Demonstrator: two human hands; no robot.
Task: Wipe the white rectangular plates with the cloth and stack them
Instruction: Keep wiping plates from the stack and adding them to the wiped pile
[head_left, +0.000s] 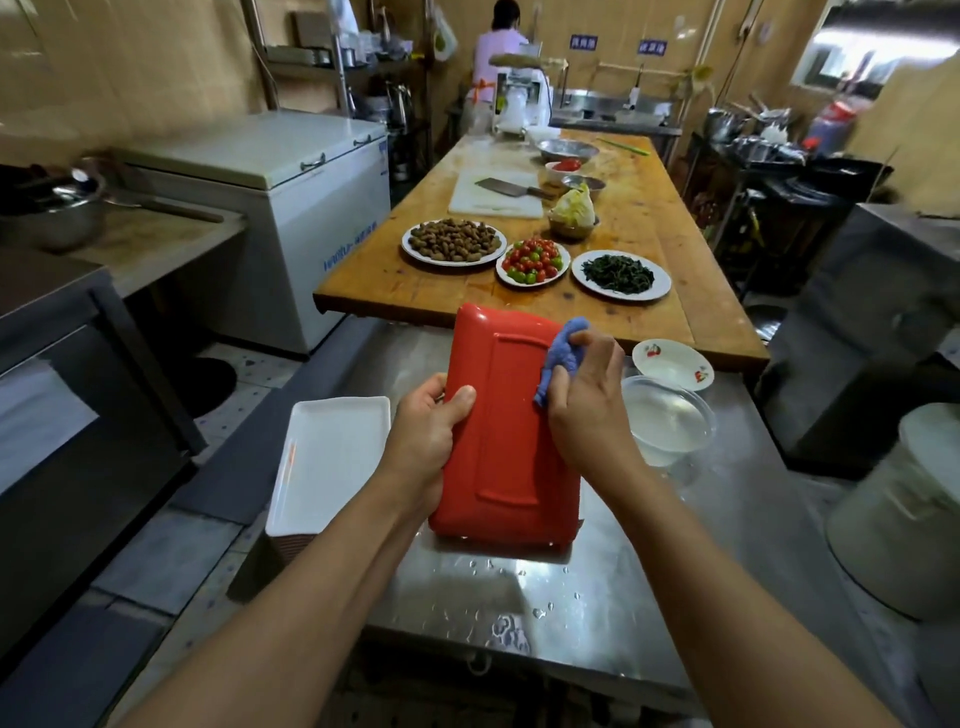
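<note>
Two bare forearms are reaching in from the bottom edge over the wet steel tabletop (597, 613), where water droplets are lying near the front. At the far left of this tabletop, a stack of white rectangular plates (332, 457) is sitting by the edge, its top plate facing up.

Just right of the stack, the left hand (431, 431) is gripping the left edge of a rectangular plate (511, 441) that is standing tilted on its lower edge, its red underside turned toward the camera. The thumb is lying across the red surface and the fingers (418, 397) are curling closed around the rim behind it.

Against the upper right part of that red underside, the right hand (587, 389) is pressing a crumpled blue cloth (563, 358), with its fingers bunched tightly around the fabric.

To the right of the hands, a clear plastic bowl (667, 415) holding water is sitting on the steel, and just beyond it a small white bowl with red print (672, 364) is resting near the corner of the wooden tabletop (649, 218).

Farther back on the wood, three round plates are lying in a row: one of brown nuts (453, 241), one of red and green cherry tomatoes (532, 261), one of dark greens (621, 274). A cleaver is lying on a white cutting board (493, 200) behind them.
</note>
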